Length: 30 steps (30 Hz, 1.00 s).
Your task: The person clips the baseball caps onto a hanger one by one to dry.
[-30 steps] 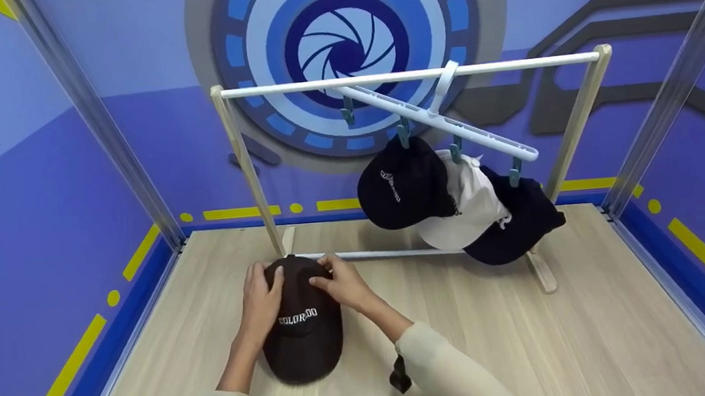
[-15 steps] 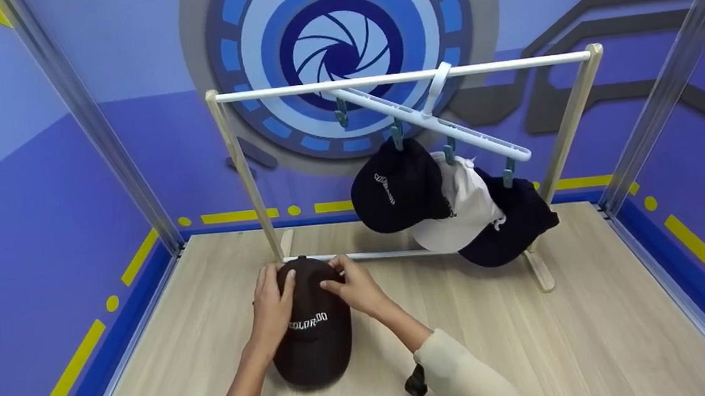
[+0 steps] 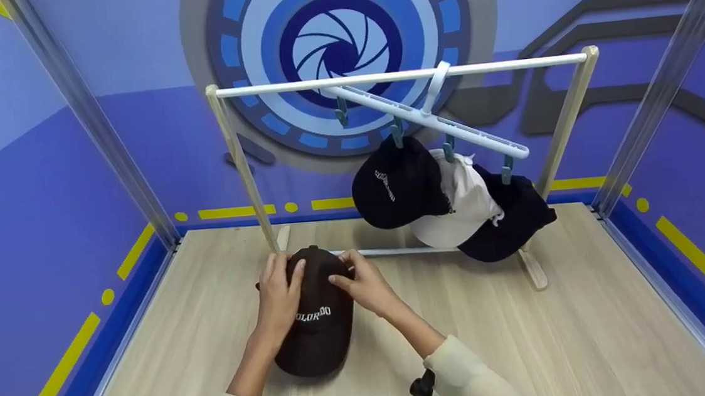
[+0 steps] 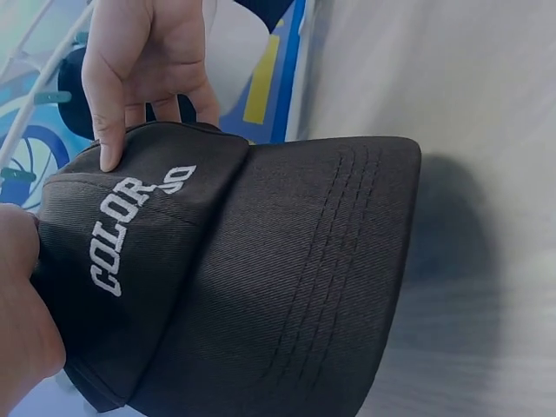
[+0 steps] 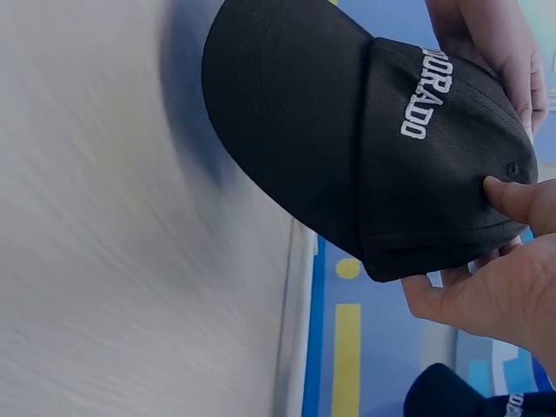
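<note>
A dark brown baseball cap (image 3: 317, 345) with white "COLORADO" lettering is between both hands, its brim toward the person. My left hand (image 3: 279, 295) grips the cap's left side, thumb on the crown. On the opposite side my right hand (image 3: 369, 285) holds the edge, its thumb (image 5: 512, 198) on the outside and the fingers reaching under the rim. From the right wrist view, the brim hangs over the tabletop with a shadow beneath. Much of the left hand's fingers is hidden behind the cap.
A wooden rack (image 3: 239, 163) with a white top bar stands behind. From it hangs a tilted white clip hanger (image 3: 428, 119) holding a black cap (image 3: 389, 185), a white cap (image 3: 465, 195) and another dark cap (image 3: 508, 223). One green clip (image 3: 341, 114) at the left end holds nothing.
Both hands and the brown cap have shifted a little to the right, and the cap tilts slightly more. The hold of both hands looks the same. The hanging caps stay in place.
</note>
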Each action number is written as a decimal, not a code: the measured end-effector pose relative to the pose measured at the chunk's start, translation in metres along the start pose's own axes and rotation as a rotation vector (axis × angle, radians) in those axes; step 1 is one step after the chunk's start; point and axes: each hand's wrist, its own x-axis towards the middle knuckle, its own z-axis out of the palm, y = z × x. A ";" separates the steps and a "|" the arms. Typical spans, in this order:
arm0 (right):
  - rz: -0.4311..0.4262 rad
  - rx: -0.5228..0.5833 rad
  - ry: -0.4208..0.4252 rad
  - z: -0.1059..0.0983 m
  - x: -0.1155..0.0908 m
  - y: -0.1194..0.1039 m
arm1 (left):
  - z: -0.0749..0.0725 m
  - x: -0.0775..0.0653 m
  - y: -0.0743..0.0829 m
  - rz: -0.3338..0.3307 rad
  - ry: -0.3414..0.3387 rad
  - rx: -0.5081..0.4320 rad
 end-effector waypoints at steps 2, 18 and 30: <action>-0.003 0.011 0.008 -0.003 -0.001 -0.003 | 0.000 0.003 0.004 0.022 0.006 -0.003; -0.099 -0.074 0.093 -0.028 -0.003 -0.006 | 0.012 0.006 0.017 0.033 -0.010 -0.085; -0.170 -0.129 0.233 -0.052 0.001 -0.002 | 0.019 0.009 0.029 0.156 -0.056 -0.066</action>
